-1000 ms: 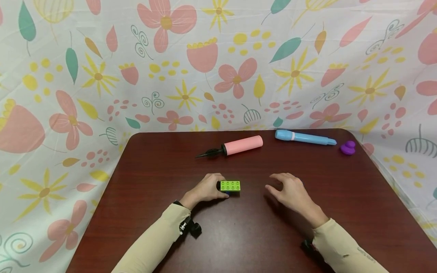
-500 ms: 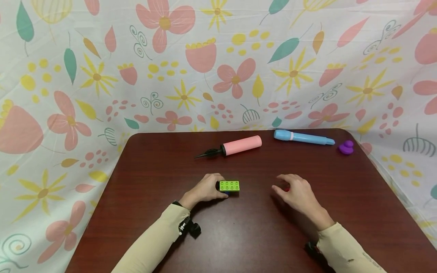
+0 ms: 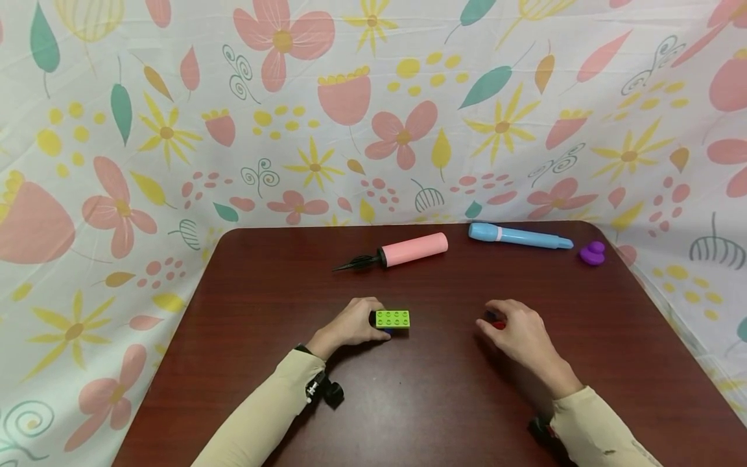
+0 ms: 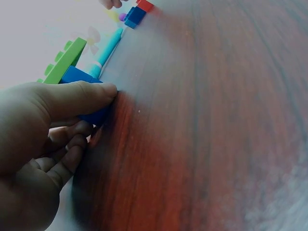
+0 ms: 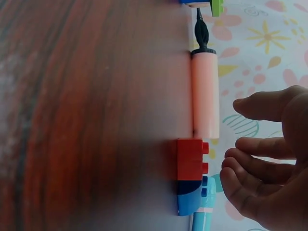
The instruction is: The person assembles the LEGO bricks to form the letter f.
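Observation:
In the head view my left hand (image 3: 353, 321) holds a blue toy brick (image 4: 97, 115) on the table. The thumb lies along its near side, and the fingers are curled at the other. A lime green brick (image 3: 393, 318) with several studs sits across the top. My right hand (image 3: 521, 329) hovers over a red brick (image 5: 189, 159) and a dark blue brick (image 5: 189, 192), which stand side by side on the table. Seen from the right wrist, its fingers are loosely bent, with a gap between fingertips and bricks. From the head, this hand covers most of that pair.
Behind the hands lies a pink hand pump (image 3: 415, 249) with a black nozzle. Farther right are a light blue pen-shaped tube (image 3: 522, 236) and a small purple duck-like toy (image 3: 592, 253). A floral cloth (image 3: 373, 130) hangs behind the dark wooden table (image 3: 280, 279).
My right hand has shifted to the right, and part of the red brick now shows between its thumb and fingers. The left hand and the green brick stay put.

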{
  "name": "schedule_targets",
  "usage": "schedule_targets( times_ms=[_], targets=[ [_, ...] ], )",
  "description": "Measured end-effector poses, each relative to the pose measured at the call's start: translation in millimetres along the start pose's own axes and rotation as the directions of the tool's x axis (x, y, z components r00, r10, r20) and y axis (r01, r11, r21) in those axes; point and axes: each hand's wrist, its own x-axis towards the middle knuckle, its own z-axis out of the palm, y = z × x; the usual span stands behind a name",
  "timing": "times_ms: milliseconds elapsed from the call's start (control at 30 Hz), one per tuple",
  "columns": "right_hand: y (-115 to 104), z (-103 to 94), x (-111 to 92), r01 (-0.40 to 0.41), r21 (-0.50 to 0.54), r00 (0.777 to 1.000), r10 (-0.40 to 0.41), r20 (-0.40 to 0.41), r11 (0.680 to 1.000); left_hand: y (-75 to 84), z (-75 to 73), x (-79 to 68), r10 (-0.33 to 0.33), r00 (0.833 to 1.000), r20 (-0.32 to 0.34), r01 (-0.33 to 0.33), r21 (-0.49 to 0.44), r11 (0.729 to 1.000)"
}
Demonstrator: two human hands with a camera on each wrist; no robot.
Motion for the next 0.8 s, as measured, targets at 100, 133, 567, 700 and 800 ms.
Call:
schedule_targets(
  times_ms=[100,133,567,700,800],
  targets=[
    [2.1,0.0,-1.5,-0.014,-0.015,1.0,0.014,-0.003,1.0,-0.4,0.5,0.2,-0.004,1.0,0.004,0.004,0.001,1.0],
    [2.7,0.2,-1.9,-0.018,-0.021,1.0,0.018,-0.005,1.0,-0.5,0.7,0.4,-0.006,1.0,0.006,0.006,0.001,1.0],
    [9.0,-1.9,-7.0,-0.086,-0.055,0.996,0.086,0.002,0.995,1.2,0.3,0.6,-0.019,1.0,0.014,0.019,-0.004,1.0],
    [10.4,-1.3,-8.1,-0.104,-0.057,0.994,0.105,0.009,0.993,0.2,0.6,0.5,-0.014,1.0,0.014,0.014,-0.005,1.0],
    [11.2,-1.1,-8.3,-0.118,-0.062,0.993,0.119,0.017,0.991,-0.4,-0.1,0.1,-0.012,1.0,0.016,0.012,-0.008,1.0]
  ],
)
